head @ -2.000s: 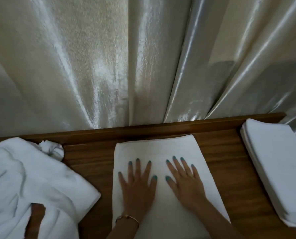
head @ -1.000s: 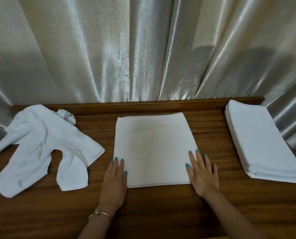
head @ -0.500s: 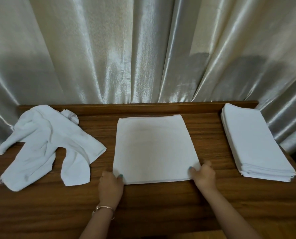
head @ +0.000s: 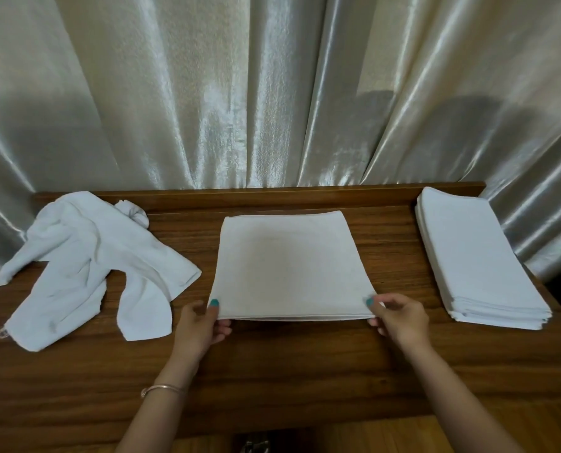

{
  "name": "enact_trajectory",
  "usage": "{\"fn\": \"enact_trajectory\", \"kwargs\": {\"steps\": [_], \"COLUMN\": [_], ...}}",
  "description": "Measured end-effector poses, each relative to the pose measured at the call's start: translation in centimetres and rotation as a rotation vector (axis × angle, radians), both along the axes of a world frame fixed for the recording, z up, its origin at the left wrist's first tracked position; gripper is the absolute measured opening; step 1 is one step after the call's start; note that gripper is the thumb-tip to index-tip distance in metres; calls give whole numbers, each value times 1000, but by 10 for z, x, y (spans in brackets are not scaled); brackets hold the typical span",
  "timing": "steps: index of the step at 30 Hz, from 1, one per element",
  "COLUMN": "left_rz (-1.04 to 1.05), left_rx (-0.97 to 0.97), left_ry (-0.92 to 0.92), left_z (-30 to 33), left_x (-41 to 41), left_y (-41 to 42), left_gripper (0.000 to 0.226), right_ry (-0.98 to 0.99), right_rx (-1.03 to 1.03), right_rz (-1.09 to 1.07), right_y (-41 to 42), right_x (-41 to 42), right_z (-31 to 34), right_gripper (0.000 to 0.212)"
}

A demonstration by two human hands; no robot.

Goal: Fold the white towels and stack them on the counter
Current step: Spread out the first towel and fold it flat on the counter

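Towel's near edge now lifted

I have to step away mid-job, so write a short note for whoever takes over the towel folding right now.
Left hand and right hand each pinch a near corner of the folded towel at the counter's centre, near edge slightly raised.
Done: neat stack of folded towels at the right.
Left: finish this towel, add it to the stack, then fold the crumpled towels at the left.
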State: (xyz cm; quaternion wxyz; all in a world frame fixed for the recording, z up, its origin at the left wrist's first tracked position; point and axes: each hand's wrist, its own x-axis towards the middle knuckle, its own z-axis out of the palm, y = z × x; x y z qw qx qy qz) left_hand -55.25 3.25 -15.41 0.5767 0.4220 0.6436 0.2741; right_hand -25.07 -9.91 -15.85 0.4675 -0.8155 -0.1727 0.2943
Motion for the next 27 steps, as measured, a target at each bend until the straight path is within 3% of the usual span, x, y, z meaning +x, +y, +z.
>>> {"fn": "enact_trajectory", "kwargs": {"steps": [7,10,13,19,23,27], "left_rz": [-50,-206,-265,-323,-378,-325], "left_rx": [150,270,423,679,624,463], "left_ry": [-118,50,249,488,414,248], "left_z": [40,48,48,33,18,5], "left_x": [2,5,8,11,27,52], "left_y": [14,28,46,101,142,162], "left_gripper": [25,34,28,11,19,13], "right_ry": [169,267,-23,-117,-254,-139], "right_rx": [146,200,113,106,-11,19], "right_rz": [90,165,243,200,117,133], "right_y": [12,23,36,72,113,154], "right_x": [20,29,34,44,59,67], "right_z": [38,52,52,44,32,20], "right_gripper": [12,30,26,23,10,13]}}
